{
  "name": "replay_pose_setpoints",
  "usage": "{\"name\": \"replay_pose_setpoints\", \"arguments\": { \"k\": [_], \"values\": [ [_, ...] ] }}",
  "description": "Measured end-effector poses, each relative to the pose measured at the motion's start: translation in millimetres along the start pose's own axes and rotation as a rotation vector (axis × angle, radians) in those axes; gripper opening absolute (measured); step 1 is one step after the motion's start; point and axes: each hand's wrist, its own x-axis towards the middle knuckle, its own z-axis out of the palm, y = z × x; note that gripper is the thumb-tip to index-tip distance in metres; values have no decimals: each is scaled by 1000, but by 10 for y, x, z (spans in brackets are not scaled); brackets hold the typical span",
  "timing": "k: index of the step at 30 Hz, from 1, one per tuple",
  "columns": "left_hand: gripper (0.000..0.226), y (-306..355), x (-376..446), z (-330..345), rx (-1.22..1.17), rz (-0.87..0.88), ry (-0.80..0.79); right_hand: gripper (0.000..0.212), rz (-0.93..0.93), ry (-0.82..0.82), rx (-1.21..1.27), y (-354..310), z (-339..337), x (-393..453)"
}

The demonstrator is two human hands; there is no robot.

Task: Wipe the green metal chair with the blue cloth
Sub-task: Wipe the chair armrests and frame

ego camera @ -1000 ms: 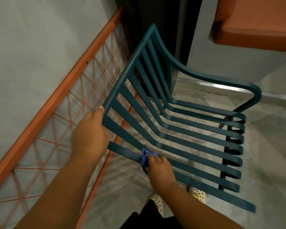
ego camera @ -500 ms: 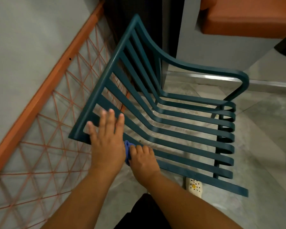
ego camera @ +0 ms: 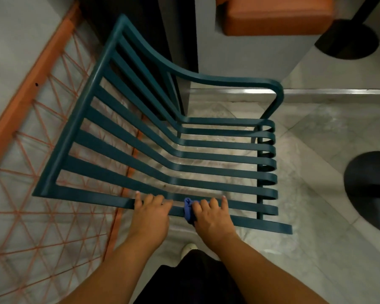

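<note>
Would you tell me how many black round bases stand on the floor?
2: one black round base at top right, another at the right edge, partly cropped. Others may be hidden.

Dark teal slatted chair (ego camera: 228, 81), blue cloth (ego camera: 188, 210), orange triangle-patterned lattice frame (ego camera: 31, 79), orange cushion (ego camera: 272, 16), grey marbled floor (ego camera: 327, 132).
</note>
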Motion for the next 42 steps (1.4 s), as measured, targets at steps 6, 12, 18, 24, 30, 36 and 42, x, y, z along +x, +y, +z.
{"name": "replay_pose_setpoints", "arguments": {
  "k": [6,12,18,24,30,36,42],
  "values": [
    [34,580,93,-24,-19,142,-24,38,25,7,1,553,50,-370],
    [38,1113,278,-97,33,283,-77,40,31,2,56,867,28,-549],
    [36,1369,380,-83,32,334,-161,39,88,45,20,1133,126,-695],
    [33,1445,443,-150,38,294,-232,60,74,37,65,924,164,-699],
    [46,1641,380,-177,21,342,-232,81,196,118,225,1562,488,-1151],
    [44,1957,367,-149,-20,420,-199,46,414,294,737,1704,636,-1291],
    [36,2164,473,-198,79,498,-259,51,367,471,965,1511,829,-1160]
  ]
}}
